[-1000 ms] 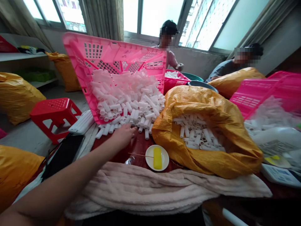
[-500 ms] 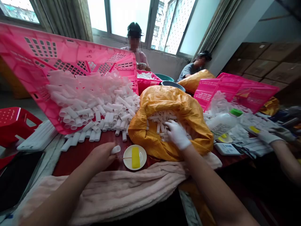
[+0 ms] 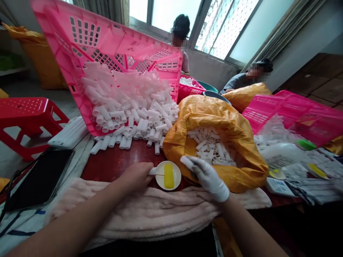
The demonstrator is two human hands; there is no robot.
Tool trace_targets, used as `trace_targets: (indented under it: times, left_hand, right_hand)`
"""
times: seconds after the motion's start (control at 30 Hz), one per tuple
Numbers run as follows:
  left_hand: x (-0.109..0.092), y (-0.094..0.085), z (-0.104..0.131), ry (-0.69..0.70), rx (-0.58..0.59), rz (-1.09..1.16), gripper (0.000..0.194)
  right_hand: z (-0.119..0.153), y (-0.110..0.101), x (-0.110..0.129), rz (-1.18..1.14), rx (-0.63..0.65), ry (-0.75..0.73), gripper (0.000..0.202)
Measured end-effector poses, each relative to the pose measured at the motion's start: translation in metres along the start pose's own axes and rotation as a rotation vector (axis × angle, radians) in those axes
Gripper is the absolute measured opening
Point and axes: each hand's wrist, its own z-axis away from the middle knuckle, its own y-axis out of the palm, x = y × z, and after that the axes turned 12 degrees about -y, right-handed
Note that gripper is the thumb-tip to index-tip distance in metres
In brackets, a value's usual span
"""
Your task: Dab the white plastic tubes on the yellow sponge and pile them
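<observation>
My bare left hand (image 3: 136,176) is closed on a small white plastic tube (image 3: 153,171), whose end sticks out past the fingers. Beside it, a thin stick reaches to a yellow block (image 3: 168,176) on a small white dish (image 3: 177,175); whether my fingers touch the stick, I cannot tell. My right hand (image 3: 210,178), in a white glove with greyish fingertips, pinches another short white tube (image 3: 187,162) at the near rim of an orange woven sack (image 3: 214,110). Inside the sack lie many white tube pieces (image 3: 211,144).
A tilted pink crate (image 3: 139,39) spills white tubes (image 3: 144,125) onto the dark red table (image 3: 112,166). A pale pink towel (image 3: 150,210) lies along the front edge. To the left are a tablet (image 3: 40,178) and a red stool (image 3: 24,110). Two people sit across, near the windows.
My right hand has come out of the sack, back toward me, with a white tube in its fingers. My left hand stays beside the dish, its tube now closer to it. The view has shifted left.
</observation>
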Motion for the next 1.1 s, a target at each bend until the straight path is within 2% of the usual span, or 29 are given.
trace_targets:
  times: [0.1,0.2,0.37,0.53,0.67,0.83,1.0,1.1]
  left_hand:
    - [-0.001,0.000,-0.002,-0.009,-0.004,-0.013,0.010]
    - [-0.003,-0.001,-0.003,-0.012,-0.003,-0.048,0.011]
    - [-0.008,-0.004,-0.001,0.000,-0.013,-0.073,0.014]
    - [-0.009,-0.005,0.000,-0.026,-0.007,-0.086,0.009]
    - [-0.007,-0.004,-0.001,-0.025,-0.025,-0.094,0.007]
    - [-0.007,-0.003,-0.001,-0.022,-0.018,-0.123,0.009]
    - [-0.006,-0.004,-0.001,-0.016,-0.032,-0.138,0.009]
    - [-0.006,-0.004,-0.001,-0.005,-0.026,-0.133,0.008]
  right_hand:
    - [0.007,0.030,0.000,0.103,0.077,-0.066,0.028]
    - [-0.002,0.041,-0.009,0.285,0.109,-0.142,0.028]
    - [-0.001,0.037,-0.014,0.361,0.277,-0.321,0.033]
    - [0.006,0.038,-0.011,0.430,0.154,-0.266,0.034]
    - [0.007,0.035,-0.006,0.472,0.305,-0.384,0.033]
    - [0.008,0.033,-0.004,0.461,0.238,-0.385,0.030]
    - [0.008,0.030,-0.005,0.498,0.301,-0.494,0.025]
    - [0.008,0.028,-0.003,0.483,0.280,-0.448,0.029]
